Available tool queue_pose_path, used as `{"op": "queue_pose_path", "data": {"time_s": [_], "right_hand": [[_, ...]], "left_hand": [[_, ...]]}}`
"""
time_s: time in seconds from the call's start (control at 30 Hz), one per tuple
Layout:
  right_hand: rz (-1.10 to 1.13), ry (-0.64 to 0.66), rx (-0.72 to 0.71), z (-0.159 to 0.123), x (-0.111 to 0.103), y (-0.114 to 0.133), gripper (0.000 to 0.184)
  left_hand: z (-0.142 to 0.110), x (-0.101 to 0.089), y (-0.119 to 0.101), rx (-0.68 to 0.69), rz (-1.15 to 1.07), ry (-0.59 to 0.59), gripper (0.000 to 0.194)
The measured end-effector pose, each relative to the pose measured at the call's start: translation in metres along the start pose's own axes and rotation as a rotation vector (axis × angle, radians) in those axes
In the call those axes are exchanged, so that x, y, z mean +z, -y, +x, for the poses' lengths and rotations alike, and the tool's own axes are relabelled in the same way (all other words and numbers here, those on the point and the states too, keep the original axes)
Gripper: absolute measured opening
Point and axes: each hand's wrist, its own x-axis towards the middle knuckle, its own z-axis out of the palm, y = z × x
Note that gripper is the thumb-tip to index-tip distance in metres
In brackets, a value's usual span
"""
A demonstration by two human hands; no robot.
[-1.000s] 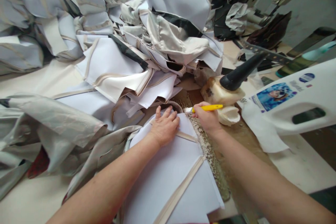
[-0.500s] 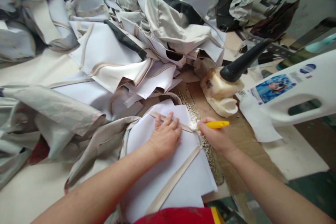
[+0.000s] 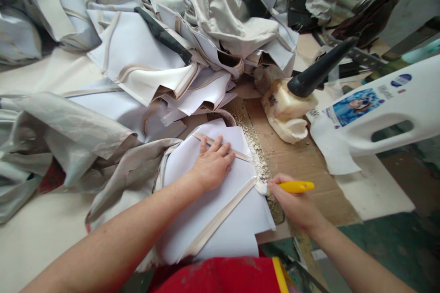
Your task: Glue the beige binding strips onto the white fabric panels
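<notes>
My left hand (image 3: 213, 165) lies flat with its fingers spread on a white fabric panel (image 3: 220, 210) that has beige seam tapes. Between the fingers of my right hand (image 3: 292, 199) is a brush with a yellow handle (image 3: 297, 187). Its white-coated bristles (image 3: 261, 186) touch the panel's right edge, close to the upper end of the lower seam tape (image 3: 220, 219). A speckled, crusted strip (image 3: 256, 149) on the cardboard runs beneath that edge. Grey fabric (image 3: 134, 178) joins the panel on its left and lies in folds.
Sewn white and grey pieces (image 3: 144, 55) are heaped at the back and left. Behind my right hand stands a stained cream container (image 3: 288, 105) with a black cone-shaped piece (image 3: 319, 71). A cut white jug (image 3: 388, 105) with a label lies at the right on cardboard (image 3: 309, 165).
The brush in my right hand has moved down along the panel's right edge, from the upper tape's end to the lower tape's. My left hand stays on the panel; the view has shifted slightly.
</notes>
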Motion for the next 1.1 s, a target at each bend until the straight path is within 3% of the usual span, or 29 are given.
{"op": "queue_pose_path", "data": {"time_s": [0.07,0.17,0.27,0.33,0.47,0.57,0.73,0.87,1.0,1.1], "right_hand": [[0.008,-0.041,0.0,-0.003,-0.003,0.003,0.019],[0.01,-0.149,-0.097,0.015,-0.002,0.01,0.018],[-0.022,-0.142,-0.173,0.029,0.004,0.011,0.017],[-0.053,-0.088,-0.174,0.016,0.007,0.005,0.019],[-0.116,-0.013,-0.131,-0.049,0.004,-0.011,0.024],[-0.145,0.04,-0.098,-0.082,-0.005,-0.015,0.025],[-0.093,-0.12,-0.083,-0.067,-0.012,-0.007,0.023],[-0.077,-0.111,-0.168,-0.063,0.0,-0.013,0.024],[-0.151,-0.014,-0.248,-0.096,0.003,-0.032,0.025],[-0.205,-0.041,-0.275,-0.116,-0.006,-0.043,0.024]], "left_hand": [[0.0,0.0,-0.001,-0.007,0.0,0.005,0.033],[-0.001,0.0,-0.002,-0.014,0.004,0.01,0.034],[-0.002,0.001,-0.003,-0.019,0.014,0.013,0.036],[-0.001,0.001,-0.002,-0.023,0.016,0.015,0.036],[0.001,-0.003,-0.004,-0.035,0.013,0.048,0.036],[-0.007,-0.015,-0.019,-0.073,-0.002,0.084,0.039],[-0.06,-0.033,-0.066,0.07,-0.14,0.219,0.05],[-0.097,-0.023,-0.086,0.121,-0.149,0.353,0.064],[-0.098,-0.01,-0.09,0.137,-0.087,0.4,0.073],[-0.095,-0.006,-0.089,0.138,-0.036,0.386,0.069]]}}
